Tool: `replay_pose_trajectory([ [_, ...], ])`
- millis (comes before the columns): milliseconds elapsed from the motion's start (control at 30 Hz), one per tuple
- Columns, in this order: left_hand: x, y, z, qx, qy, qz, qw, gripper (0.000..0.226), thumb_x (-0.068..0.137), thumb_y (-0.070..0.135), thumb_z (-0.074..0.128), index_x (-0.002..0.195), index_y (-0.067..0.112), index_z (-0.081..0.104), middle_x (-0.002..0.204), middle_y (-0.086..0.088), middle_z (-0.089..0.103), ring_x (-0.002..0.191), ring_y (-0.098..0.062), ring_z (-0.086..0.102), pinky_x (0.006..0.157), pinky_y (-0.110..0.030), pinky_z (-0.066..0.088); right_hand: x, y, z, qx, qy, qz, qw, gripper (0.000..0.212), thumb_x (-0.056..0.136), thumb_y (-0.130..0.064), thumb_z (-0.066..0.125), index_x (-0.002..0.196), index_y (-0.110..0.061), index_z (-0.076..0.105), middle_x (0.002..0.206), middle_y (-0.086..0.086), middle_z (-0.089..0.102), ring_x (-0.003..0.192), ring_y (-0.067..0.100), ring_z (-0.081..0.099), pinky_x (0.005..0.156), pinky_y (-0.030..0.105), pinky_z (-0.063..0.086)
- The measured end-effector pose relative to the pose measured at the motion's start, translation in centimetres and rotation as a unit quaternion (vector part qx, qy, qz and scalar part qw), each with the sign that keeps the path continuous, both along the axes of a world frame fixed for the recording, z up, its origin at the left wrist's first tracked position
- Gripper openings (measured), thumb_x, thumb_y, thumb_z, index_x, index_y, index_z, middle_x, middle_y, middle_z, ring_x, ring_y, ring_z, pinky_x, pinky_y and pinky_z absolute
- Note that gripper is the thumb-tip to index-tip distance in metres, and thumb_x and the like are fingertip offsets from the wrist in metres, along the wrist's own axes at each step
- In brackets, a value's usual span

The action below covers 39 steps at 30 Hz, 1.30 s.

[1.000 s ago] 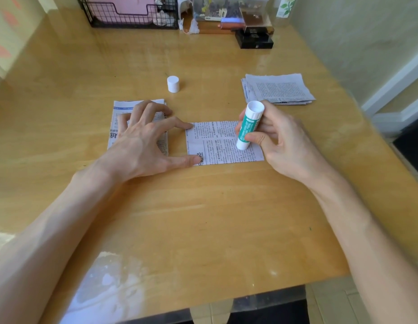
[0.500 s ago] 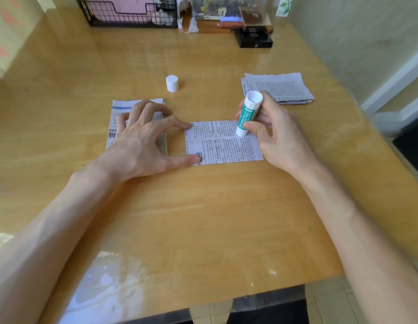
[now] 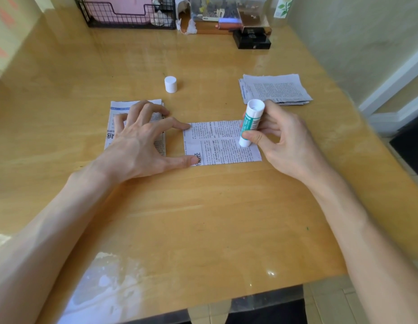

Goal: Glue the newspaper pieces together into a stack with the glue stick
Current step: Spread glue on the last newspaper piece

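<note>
Standing nearly upright with its open top leaning a little to the right, the glue stick had its lower white end down on the right part of a single newspaper piece, which lay flat near the middle of the table. The right hand gripped the stick, the thumb laid across the near side low on the barrel and the other fingers curled round behind it; whether glue showed at the tip could not be told. The left hand was spread wide and held nothing: its thumb pressed the near left corner of the piece and its forefinger the far left corner, pinning the sheet to the wood, while the remaining fingers arched back with their tips on a stack of newspaper just beside the piece on the left. That stack sat apart from the piece, a narrow strip of bare table between them. Beyond the right hand lay a loose pile of newspaper pieces, their edges uneven. The white cap stood on its own farther back, between the two heaps. Along the far edge were a black wire basket, a clear box of small items and a black case
</note>
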State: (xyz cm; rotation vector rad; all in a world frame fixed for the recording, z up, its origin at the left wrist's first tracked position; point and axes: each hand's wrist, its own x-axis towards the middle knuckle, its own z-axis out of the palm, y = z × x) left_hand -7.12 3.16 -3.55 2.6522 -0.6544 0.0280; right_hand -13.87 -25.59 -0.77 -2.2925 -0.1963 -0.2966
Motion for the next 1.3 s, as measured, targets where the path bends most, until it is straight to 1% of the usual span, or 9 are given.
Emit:
replay_pose_trajectory([
  [100, 0.0, 0.0, 0.0, 0.0, 0.001, 0.0, 1.0, 0.087, 0.055, 0.105, 0.047, 0.128, 0.059, 0.057, 0.141, 0.015, 0.039, 0.15, -0.012, 0.016, 0.114, -0.04, 0.013, -0.4, 0.0, 0.2, 0.008, 0.0, -0.004, 1.0, 0.025, 0.094, -0.021, 0.081, 0.108, -0.018, 0.059, 0.099, -0.011, 0.073, 0.092, 0.001, 0.073, 0.084, 0.015, 0.056],
  [167, 0.0, 0.0, 0.0, 0.003, 0.002, 0.001, 1.0, 0.088, 0.055, 0.105, 0.048, 0.129, 0.059, 0.056, 0.142, 0.015, 0.038, 0.15, -0.012, 0.016, 0.114, -0.04, 0.012, -0.8, 0.1, 0.3, 0.012, -0.002, -0.006, 1.0, 0.028, 0.092, -0.021, 0.083, 0.106, -0.022, 0.058, 0.097, -0.012, 0.073, 0.09, 0.002, 0.073, 0.082, 0.015, 0.056],
  [367, 0.0, 0.1, 0.1, 0.003, 0.009, 0.001, 1.0, 0.089, 0.054, 0.105, 0.047, 0.13, 0.059, 0.056, 0.143, 0.016, 0.037, 0.15, -0.011, 0.015, 0.118, -0.043, 0.013, -1.5, 0.1, 0.6, 0.019, -0.004, -0.019, 1.0, 0.033, 0.088, -0.023, 0.087, 0.105, -0.024, 0.059, 0.094, -0.013, 0.073, 0.085, 0.001, 0.074, 0.076, 0.013, 0.056],
  [600, 0.0, 0.1, 0.0, -0.006, 0.008, 0.0, 1.0, 0.087, 0.054, 0.104, 0.049, 0.129, 0.06, 0.056, 0.143, 0.015, 0.037, 0.149, -0.01, 0.015, 0.114, -0.039, 0.012, -1.5, 0.3, 0.3, 0.005, -0.021, -0.019, 1.0, 0.03, 0.091, -0.024, 0.084, 0.108, -0.023, 0.06, 0.098, -0.014, 0.074, 0.09, 0.002, 0.074, 0.081, 0.016, 0.058],
  [700, 0.0, 0.0, -0.1, -0.006, 0.002, 0.0, 1.0, 0.085, 0.055, 0.103, 0.05, 0.128, 0.06, 0.056, 0.144, 0.015, 0.037, 0.15, -0.01, 0.015, 0.114, -0.038, 0.012, -1.2, 0.2, 0.0, -0.007, -0.029, -0.027, 0.999, 0.029, 0.092, -0.024, 0.083, 0.11, -0.015, 0.062, 0.1, -0.011, 0.075, 0.091, -0.001, 0.074, 0.082, 0.014, 0.057],
  [800, 0.0, 0.0, -0.1, -0.005, 0.001, -0.001, 1.0, 0.085, 0.056, 0.103, 0.05, 0.129, 0.059, 0.056, 0.144, 0.015, 0.037, 0.15, -0.012, 0.015, 0.116, -0.042, 0.014, -0.8, 0.2, -0.2, -0.01, -0.036, -0.034, 0.999, 0.029, 0.093, -0.025, 0.082, 0.108, -0.012, 0.06, 0.098, -0.011, 0.074, 0.091, -0.002, 0.073, 0.082, 0.013, 0.057],
  [933, 0.0, 0.0, -0.1, -0.002, 0.0, -0.002, 1.0, 0.085, 0.056, 0.104, 0.05, 0.128, 0.06, 0.057, 0.144, 0.014, 0.036, 0.151, -0.013, 0.016, 0.118, -0.046, 0.016, -0.1, 0.3, -0.3, -0.008, -0.043, -0.044, 0.998, 0.027, 0.094, -0.023, 0.081, 0.103, -0.016, 0.056, 0.096, -0.017, 0.072, 0.092, -0.003, 0.074, 0.082, 0.014, 0.057],
  [1100, 0.0, 0.0, 0.0, -0.005, 0.0, -0.003, 1.0, 0.085, 0.056, 0.104, 0.05, 0.128, 0.059, 0.057, 0.143, 0.014, 0.036, 0.151, -0.015, 0.017, 0.117, -0.047, 0.016, 0.5, 0.2, -0.7, -0.028, -0.067, -0.068, 0.995, 0.032, 0.095, -0.025, 0.08, 0.106, -0.005, 0.058, 0.104, -0.007, 0.076, 0.093, 0.003, 0.075, 0.083, 0.02, 0.061],
  [1300, -0.1, 0.0, 0.1, -0.005, -0.002, 0.001, 1.0, 0.086, 0.055, 0.104, 0.049, 0.128, 0.059, 0.058, 0.145, 0.013, 0.036, 0.151, -0.015, 0.017, 0.117, -0.046, 0.015, 0.7, 0.0, -0.6, -0.026, -0.062, -0.074, 0.995, 0.028, 0.095, -0.024, 0.08, 0.105, -0.009, 0.058, 0.103, -0.006, 0.075, 0.094, 0.004, 0.075, 0.083, 0.021, 0.061],
])
